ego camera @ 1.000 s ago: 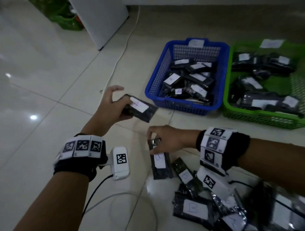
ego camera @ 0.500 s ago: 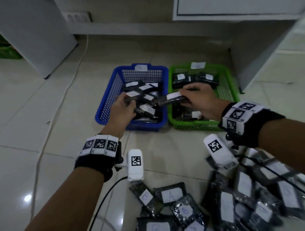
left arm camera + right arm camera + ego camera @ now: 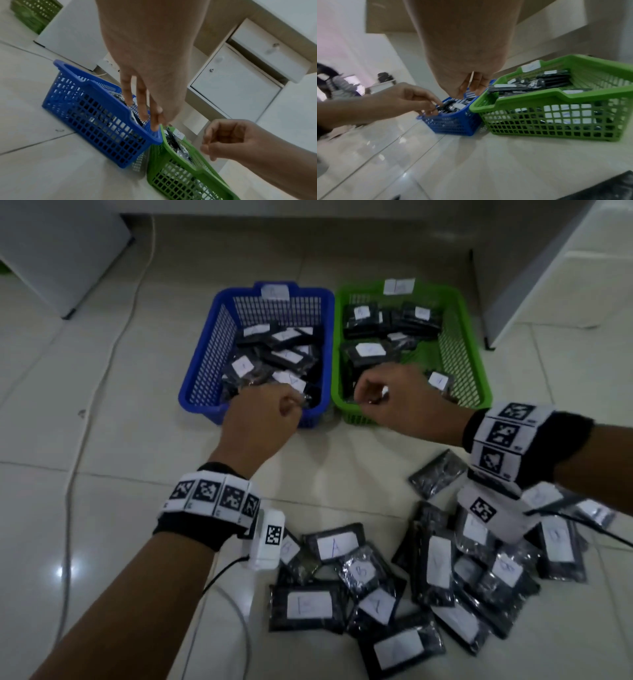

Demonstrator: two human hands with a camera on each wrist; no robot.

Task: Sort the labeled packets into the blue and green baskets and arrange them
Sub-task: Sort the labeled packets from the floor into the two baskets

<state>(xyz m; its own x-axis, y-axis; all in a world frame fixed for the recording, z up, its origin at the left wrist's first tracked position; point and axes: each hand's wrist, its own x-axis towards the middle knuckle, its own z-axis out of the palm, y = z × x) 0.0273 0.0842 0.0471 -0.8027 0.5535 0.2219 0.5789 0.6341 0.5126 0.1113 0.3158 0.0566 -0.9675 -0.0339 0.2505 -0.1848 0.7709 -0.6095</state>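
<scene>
The blue basket (image 3: 205, 364) and the green basket (image 3: 476, 364) stand side by side on the floor, each holding several black packets with white labels. My left hand (image 3: 270, 412) is low over the blue basket's near edge. In the right wrist view its fingertips (image 3: 439, 105) pinch the near end of a black packet (image 3: 452, 106) lying in the blue basket (image 3: 453, 124). My right hand (image 3: 380, 398) hovers over the green basket's near edge, fingers loosely curled. The left wrist view shows this right hand (image 3: 211, 140) holding nothing.
A loose pile of labeled packets (image 3: 411, 577) lies on the tiled floor close to me, at the lower right. A white cable (image 3: 113, 344) runs along the floor on the left. White cabinets (image 3: 565, 268) stand behind and to the right of the baskets.
Both hands carried a packet from the floor pile to the baskets and came down to the near edges. The right hand's packet is out of its fingers.
</scene>
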